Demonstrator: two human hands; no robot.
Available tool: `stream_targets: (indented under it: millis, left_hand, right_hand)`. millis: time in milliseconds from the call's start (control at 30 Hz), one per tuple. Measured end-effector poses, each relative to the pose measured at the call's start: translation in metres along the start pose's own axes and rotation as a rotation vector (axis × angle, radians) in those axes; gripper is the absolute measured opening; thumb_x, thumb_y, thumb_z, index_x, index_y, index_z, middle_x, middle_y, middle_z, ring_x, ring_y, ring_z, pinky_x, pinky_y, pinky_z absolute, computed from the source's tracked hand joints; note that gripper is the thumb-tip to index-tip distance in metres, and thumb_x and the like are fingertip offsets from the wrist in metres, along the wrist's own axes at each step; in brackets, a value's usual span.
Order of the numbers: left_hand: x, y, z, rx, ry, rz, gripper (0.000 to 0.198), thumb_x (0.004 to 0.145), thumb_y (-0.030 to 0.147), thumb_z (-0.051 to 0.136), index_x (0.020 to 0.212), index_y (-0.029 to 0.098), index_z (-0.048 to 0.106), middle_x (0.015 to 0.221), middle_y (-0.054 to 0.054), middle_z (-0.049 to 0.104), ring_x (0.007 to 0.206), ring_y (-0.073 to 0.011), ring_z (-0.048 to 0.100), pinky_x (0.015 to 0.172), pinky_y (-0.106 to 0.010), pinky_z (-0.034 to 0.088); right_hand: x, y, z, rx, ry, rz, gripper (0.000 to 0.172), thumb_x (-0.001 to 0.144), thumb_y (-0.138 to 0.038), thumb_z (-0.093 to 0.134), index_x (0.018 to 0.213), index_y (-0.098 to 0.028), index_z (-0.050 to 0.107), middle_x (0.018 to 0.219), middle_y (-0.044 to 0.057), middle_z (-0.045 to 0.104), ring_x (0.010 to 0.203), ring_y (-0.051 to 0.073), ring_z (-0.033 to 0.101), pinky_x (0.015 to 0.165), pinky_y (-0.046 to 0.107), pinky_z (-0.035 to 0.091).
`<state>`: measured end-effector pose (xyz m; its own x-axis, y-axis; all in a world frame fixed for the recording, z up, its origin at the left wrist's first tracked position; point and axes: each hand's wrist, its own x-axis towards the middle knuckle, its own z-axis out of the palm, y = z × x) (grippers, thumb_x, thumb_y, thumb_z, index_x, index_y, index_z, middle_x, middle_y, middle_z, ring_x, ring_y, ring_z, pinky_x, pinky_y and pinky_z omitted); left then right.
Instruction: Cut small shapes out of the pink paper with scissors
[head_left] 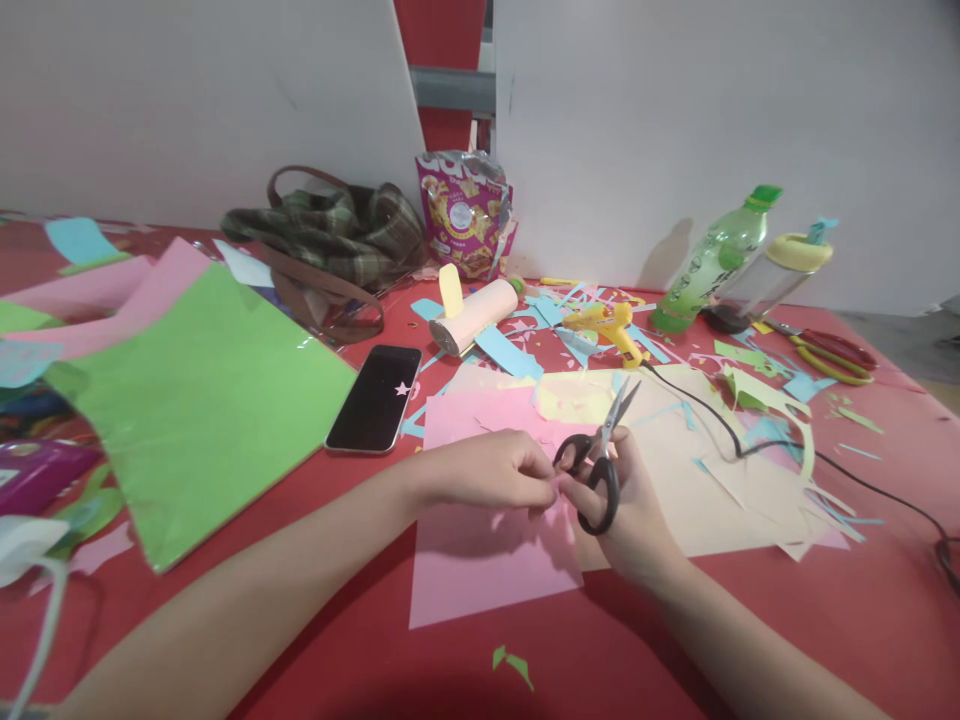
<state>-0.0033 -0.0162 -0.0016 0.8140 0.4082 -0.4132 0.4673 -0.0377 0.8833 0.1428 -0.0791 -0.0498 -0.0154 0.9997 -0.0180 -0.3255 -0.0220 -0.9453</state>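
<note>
My right hand (637,510) holds a pair of scissors (600,465) with black handles, its blades pointing up and away from me. Pinched between the fingertips of my left hand (495,470) is a small piece of pink paper (559,487), which the right thumb and fingers also seem to touch. Both hands are close together over a pink sheet of paper (487,580). Beside it on the right lies a cream sheet (675,500) strewn with cut scraps. A phone (375,400) with a tiny pink star (402,389) on its screen rests left of the pink sheet.
Green paper (217,400) covers the left side. Behind are a cardboard roll (480,315) with paper fins, a yellow glue gun (611,328) with a black cord, a snack bag (466,215), a plaid bag (337,230), a green bottle (712,265), a clear cup (780,275) and more scissors (832,350).
</note>
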Motion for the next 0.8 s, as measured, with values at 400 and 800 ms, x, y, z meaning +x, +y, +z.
stream_targets:
  millis: [400, 800]
  left_hand:
    - [0.0001, -0.0045, -0.0033, 0.089, 0.202, 0.057, 0.018, 0.068, 0.022, 0.04, 0.056, 0.014, 0.051, 0.054, 0.001, 0.052, 0.043, -0.0079, 0.048, 0.044, -0.018, 0.034]
    - [0.0018, -0.0045, -0.0029, 0.2, 0.311, 0.097, 0.026, 0.073, 0.034, 0.04, 0.061, 0.014, 0.052, 0.055, 0.002, 0.048, 0.049, -0.008, 0.041, 0.046, -0.018, 0.03]
  right_hand:
    - [-0.0005, -0.0047, 0.0046, -0.063, 0.02, 0.065, 0.031, 0.066, -0.014, 0.061, 0.077, -0.024, 0.034, 0.076, -0.005, 0.047, 0.05, 0.007, 0.05, 0.046, 0.021, 0.042]
    - [0.0019, -0.003, 0.002, -0.055, 0.119, 0.018, 0.031, 0.065, -0.015, 0.063, 0.076, -0.024, 0.035, 0.068, -0.007, 0.049, 0.051, 0.006, 0.043, 0.044, 0.016, 0.036]
